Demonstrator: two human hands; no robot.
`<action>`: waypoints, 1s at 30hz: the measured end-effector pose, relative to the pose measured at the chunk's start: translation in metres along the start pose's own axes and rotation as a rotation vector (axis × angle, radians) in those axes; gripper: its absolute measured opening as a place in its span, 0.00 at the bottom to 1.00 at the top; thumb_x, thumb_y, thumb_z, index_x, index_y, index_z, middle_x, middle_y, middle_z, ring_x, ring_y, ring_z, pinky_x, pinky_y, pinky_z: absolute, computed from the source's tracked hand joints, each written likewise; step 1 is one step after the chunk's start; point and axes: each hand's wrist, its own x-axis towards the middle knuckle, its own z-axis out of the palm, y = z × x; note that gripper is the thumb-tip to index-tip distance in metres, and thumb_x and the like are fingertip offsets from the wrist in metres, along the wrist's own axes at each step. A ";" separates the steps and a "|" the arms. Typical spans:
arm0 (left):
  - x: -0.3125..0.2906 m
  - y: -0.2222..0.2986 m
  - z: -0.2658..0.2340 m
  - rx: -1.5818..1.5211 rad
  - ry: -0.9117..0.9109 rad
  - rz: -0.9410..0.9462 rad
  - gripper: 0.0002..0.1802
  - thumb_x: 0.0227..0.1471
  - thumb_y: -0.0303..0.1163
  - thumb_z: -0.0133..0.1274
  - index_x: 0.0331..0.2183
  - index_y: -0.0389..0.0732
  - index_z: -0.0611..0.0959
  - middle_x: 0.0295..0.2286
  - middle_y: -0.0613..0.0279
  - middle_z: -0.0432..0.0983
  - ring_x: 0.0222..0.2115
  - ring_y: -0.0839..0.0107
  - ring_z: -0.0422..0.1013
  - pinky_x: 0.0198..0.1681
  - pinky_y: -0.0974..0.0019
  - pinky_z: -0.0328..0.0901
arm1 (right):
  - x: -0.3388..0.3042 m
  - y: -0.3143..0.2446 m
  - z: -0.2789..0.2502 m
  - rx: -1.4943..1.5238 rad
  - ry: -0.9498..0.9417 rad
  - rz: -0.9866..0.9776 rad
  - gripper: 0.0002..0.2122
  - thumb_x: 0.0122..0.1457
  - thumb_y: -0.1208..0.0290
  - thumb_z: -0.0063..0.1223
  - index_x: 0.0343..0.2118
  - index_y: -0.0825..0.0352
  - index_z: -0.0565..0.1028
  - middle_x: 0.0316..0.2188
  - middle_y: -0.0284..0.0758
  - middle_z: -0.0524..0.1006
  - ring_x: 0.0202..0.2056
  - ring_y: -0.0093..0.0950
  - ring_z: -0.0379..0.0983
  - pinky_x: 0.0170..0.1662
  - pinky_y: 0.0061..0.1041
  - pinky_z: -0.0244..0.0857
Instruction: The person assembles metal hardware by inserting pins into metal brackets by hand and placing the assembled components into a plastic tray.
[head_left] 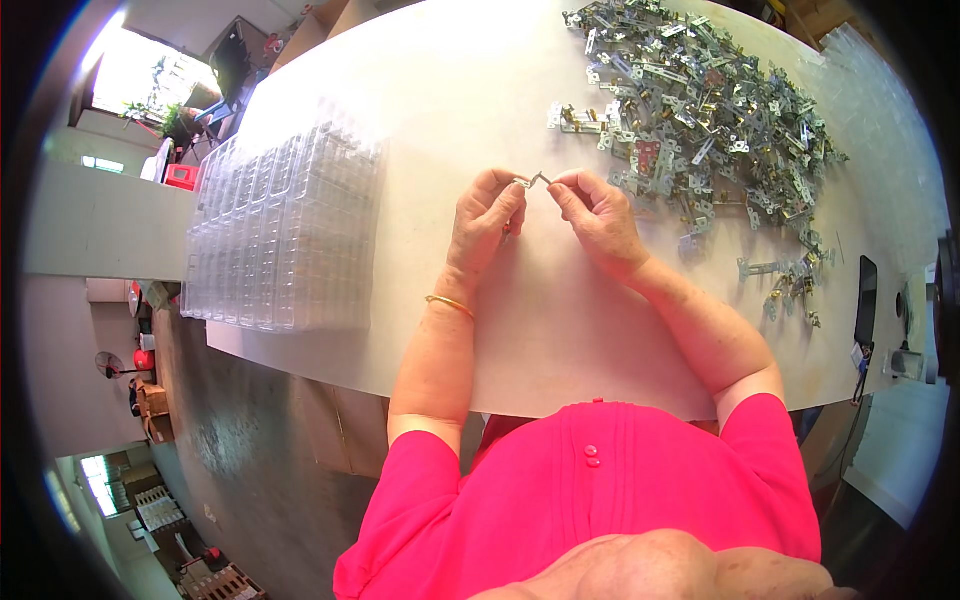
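Over the middle of the white table, my left hand (490, 215) and my right hand (600, 215) face each other, fingertips pinched. Between them is a small bent metal bracket (538, 179), one end in each pinch. A further small bit of metal shows under my left palm, too small to make out. Right of my hands lies a large heap of small metal brackets (700, 110), silvery with some brass-coloured and reddish pieces. A few loose brackets (793, 285) lie at the heap's near end.
Stacked clear plastic trays (285, 230) stand on the table (440, 350) to the left. A dark phone-like slab (866, 300) lies by the right edge, with clear plastic sheeting (885, 130) beyond. A fan (110, 365) and cardboard boxes (153, 400) are on the far left.
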 end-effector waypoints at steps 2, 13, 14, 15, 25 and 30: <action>-0.002 0.001 0.000 0.067 -0.009 0.019 0.06 0.61 0.31 0.51 0.38 0.40 0.78 0.21 0.71 0.70 0.20 0.83 0.63 0.23 0.78 0.58 | 0.000 -0.003 -0.002 -0.022 0.002 -0.003 0.07 0.63 0.69 0.55 0.35 0.67 0.78 0.20 0.26 0.74 0.23 0.13 0.64 0.27 0.18 0.61; -0.005 0.003 0.014 0.311 -0.063 0.175 0.04 0.58 0.24 0.53 0.37 0.36 0.78 0.26 0.74 0.73 0.24 0.86 0.63 0.28 0.79 0.60 | 0.007 -0.012 -0.010 0.361 -0.240 0.258 0.10 0.65 0.70 0.44 0.42 0.69 0.74 0.28 0.31 0.75 0.28 0.18 0.72 0.35 0.20 0.69; -0.006 0.003 0.013 0.355 -0.052 0.183 0.04 0.58 0.24 0.54 0.37 0.36 0.78 0.26 0.73 0.73 0.25 0.87 0.63 0.28 0.79 0.60 | 0.008 -0.010 -0.011 0.360 -0.240 0.258 0.10 0.65 0.70 0.44 0.42 0.69 0.74 0.28 0.31 0.75 0.28 0.18 0.72 0.35 0.20 0.69; -0.006 0.002 0.014 0.354 -0.053 0.182 0.04 0.58 0.24 0.54 0.37 0.36 0.78 0.26 0.73 0.73 0.25 0.87 0.63 0.28 0.79 0.60 | 0.010 -0.006 -0.012 0.351 -0.247 0.251 0.10 0.64 0.69 0.46 0.42 0.68 0.74 0.29 0.31 0.76 0.29 0.18 0.72 0.35 0.20 0.69; -0.009 0.001 0.022 0.619 -0.064 0.283 0.06 0.53 0.24 0.59 0.31 0.36 0.76 0.20 0.73 0.70 0.20 0.87 0.61 0.22 0.76 0.58 | 0.011 0.006 -0.005 0.358 -0.165 0.046 0.08 0.64 0.69 0.53 0.41 0.66 0.76 0.34 0.28 0.78 0.37 0.15 0.71 0.41 0.19 0.68; -0.007 -0.003 0.024 0.647 0.092 0.322 0.07 0.52 0.26 0.60 0.31 0.37 0.76 0.17 0.70 0.69 0.18 0.84 0.61 0.21 0.75 0.59 | 0.012 0.004 -0.004 0.346 -0.114 -0.001 0.07 0.65 0.70 0.52 0.40 0.67 0.76 0.34 0.29 0.79 0.37 0.16 0.73 0.41 0.20 0.69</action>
